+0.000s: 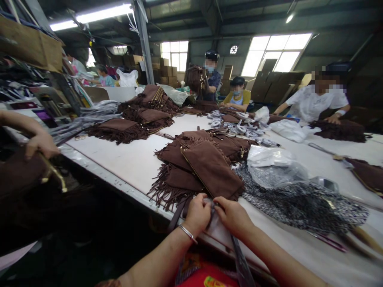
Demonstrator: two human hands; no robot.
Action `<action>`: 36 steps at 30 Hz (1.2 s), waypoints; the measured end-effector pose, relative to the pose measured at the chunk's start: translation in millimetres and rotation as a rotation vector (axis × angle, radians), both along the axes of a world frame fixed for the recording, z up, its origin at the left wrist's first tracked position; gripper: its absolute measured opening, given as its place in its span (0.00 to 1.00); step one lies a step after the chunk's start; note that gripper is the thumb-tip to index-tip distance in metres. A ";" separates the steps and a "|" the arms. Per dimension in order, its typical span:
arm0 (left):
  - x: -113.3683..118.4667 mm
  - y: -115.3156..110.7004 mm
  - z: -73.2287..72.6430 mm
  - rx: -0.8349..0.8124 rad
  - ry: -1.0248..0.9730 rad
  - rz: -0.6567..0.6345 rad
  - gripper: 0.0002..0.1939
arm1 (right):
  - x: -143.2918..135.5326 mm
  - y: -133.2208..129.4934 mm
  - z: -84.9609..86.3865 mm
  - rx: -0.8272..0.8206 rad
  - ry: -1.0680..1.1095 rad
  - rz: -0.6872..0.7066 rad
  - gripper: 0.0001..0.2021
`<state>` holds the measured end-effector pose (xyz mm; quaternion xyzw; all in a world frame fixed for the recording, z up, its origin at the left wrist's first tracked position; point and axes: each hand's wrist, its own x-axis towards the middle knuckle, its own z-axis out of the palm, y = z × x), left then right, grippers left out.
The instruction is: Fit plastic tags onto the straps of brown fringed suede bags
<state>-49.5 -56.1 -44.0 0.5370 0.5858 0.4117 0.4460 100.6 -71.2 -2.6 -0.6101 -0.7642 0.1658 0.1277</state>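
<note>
- The left hand (198, 213) and the right hand (233, 214) are pinching a dark, flat strap (241, 261) and greyish translucent wrapping (213, 217) with narrowed fingers, at the near edge of the tabletop (119, 155).
- Brown, fringed fabric pouches (214, 169) are lying piled just beyond the hands.
- Black-and-white patterned material (296, 203) is lying beside them, touching a clear plastic bag (278, 169).

left wrist (192, 229) — silver bangle (188, 234) | red garment (199, 277) — yellow print (214, 282) | forearms (163, 252) bare
</note>
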 end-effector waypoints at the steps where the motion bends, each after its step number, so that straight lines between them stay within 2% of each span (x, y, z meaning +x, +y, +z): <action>1: -0.3 -0.5 -0.8 -0.023 0.004 -0.011 0.14 | -0.7 1.2 -0.3 0.013 -0.013 -0.010 0.11; 6: 0.8 -2.2 -1.9 -0.097 0.044 -0.094 0.11 | -4.1 9.0 -1.4 0.036 -0.092 -0.070 0.10; 10: 6.6 -0.9 0.3 -0.074 0.104 -0.139 0.08 | -4.1 15.2 -3.5 0.044 -0.022 -0.125 0.10; 15: 9.9 3.2 5.6 -0.104 0.148 -0.173 0.06 | 3.1 17.4 -8.5 0.039 0.066 -0.117 0.10; 18: 5.6 4.1 11.0 -0.173 0.132 -0.216 0.06 | 14.2 11.8 -11.7 0.097 0.199 -0.063 0.10; 21: -2.0 2.1 16.1 -0.201 0.110 -0.259 0.06 | 26.8 1.0 -13.5 0.242 0.287 0.104 0.11; 24: -7.5 -3.1 18.6 -0.231 0.083 -0.303 0.09 | 32.1 -9.4 -12.2 0.356 0.168 0.309 0.18; 26: -8.9 -7.9 19.6 -0.233 0.067 -0.324 0.10 | 30.2 -12.5 -10.0 0.418 0.074 0.372 0.18; 31: -10.9 -24.1 23.2 -0.135 0.016 -0.328 0.09 | 18.8 -9.0 -4.1 0.455 0.041 0.408 0.10; 36: -14.3 -43.9 21.4 0.095 0.083 -0.255 0.13 | 8.2 -6.5 -1.2 0.296 0.130 0.365 0.08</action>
